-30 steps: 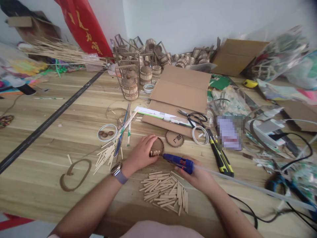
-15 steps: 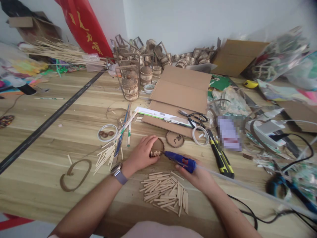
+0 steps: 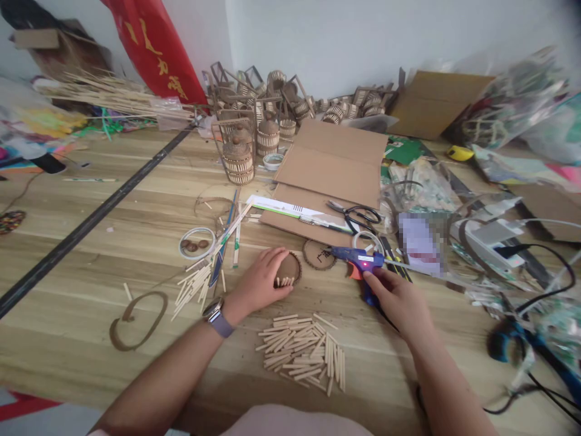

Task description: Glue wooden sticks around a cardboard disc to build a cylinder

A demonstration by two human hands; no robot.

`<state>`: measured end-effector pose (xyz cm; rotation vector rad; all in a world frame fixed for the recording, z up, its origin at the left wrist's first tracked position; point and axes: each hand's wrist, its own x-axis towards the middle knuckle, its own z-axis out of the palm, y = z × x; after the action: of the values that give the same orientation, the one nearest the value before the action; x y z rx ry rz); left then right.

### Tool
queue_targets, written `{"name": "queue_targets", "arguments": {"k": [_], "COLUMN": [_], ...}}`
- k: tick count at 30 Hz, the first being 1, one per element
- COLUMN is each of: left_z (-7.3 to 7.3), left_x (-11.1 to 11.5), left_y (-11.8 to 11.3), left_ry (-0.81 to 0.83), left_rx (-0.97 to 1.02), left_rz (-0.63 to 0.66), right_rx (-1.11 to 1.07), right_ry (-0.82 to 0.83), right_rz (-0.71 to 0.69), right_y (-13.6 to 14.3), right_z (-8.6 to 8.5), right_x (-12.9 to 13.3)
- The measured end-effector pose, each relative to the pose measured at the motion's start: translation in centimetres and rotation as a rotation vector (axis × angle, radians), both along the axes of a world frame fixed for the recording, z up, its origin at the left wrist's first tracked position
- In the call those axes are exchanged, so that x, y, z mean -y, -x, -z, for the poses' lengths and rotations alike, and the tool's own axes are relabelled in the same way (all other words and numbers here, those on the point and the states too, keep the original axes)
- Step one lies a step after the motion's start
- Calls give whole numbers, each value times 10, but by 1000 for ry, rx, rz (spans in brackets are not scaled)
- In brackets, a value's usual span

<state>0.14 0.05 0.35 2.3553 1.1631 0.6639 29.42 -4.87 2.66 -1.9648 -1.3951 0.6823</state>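
Observation:
A round brown base (image 3: 290, 267) lies on the table, with several short pale sticks standing along its near edge. My left hand (image 3: 261, 281) is wrapped round its left side, thumb in front and fingers behind. In my right hand (image 3: 399, 297) is a blue glue gun (image 3: 365, 261) with an orange trigger and a red light; its nozzle points left, over a second round disc (image 3: 319, 255) with dark writing. A pile of short sticks (image 3: 302, 351) lies in front of the base.
Scissors (image 3: 358, 213) and a ruler lie on cardboard (image 3: 333, 154). Small baskets (image 3: 238, 160) stand at the back. Left of my hand are more sticks (image 3: 195, 287), a tape roll (image 3: 196, 243) and a brown strip loop (image 3: 118, 333). Cables run at the right.
My right hand has moved right and slightly up with the glue gun, away from the base, and the gun is now turned with its handle downward. My left hand has stayed at the base.

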Motion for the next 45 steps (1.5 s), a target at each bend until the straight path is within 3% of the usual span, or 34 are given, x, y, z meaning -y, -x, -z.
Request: {"name": "queue_targets", "arguments": {"k": [3,5,9,12,21,26,30,34,38,45], "left_z": [0,0,0,0,1,3,3,3,3,3], "left_x": [0,0,0,0,0,-1,-1,-1,-1,-2], "left_y": [0,0,0,0,0,1,1,0,0,0], "left_ry": [2,2,4,0,-10,-34,-40,-37,-37,-40], "left_rx": [-1,-3,2,5,-20,-18,-21,-11,-1,5], "left_rz": [-1,-2,4,1,1,1,8,9,11,13], "right_rx": [515,667,546,549,849,847,701,366,135,52], "right_ry": [-256,-348,-208,-81,-13,38,-15,-109,-183,-206], "right_rz": [6,-141,-702,-850,-777,-778,-805,-785,-690,-659], "right_y": [4,13,42,60,76,77,67,60,67,89], "right_z": [-7,-14,-27,-27,-6,-5,-13,-19,-12,5], "right_x": [7,12,21,27,33,30,23,12,4,-6]}}
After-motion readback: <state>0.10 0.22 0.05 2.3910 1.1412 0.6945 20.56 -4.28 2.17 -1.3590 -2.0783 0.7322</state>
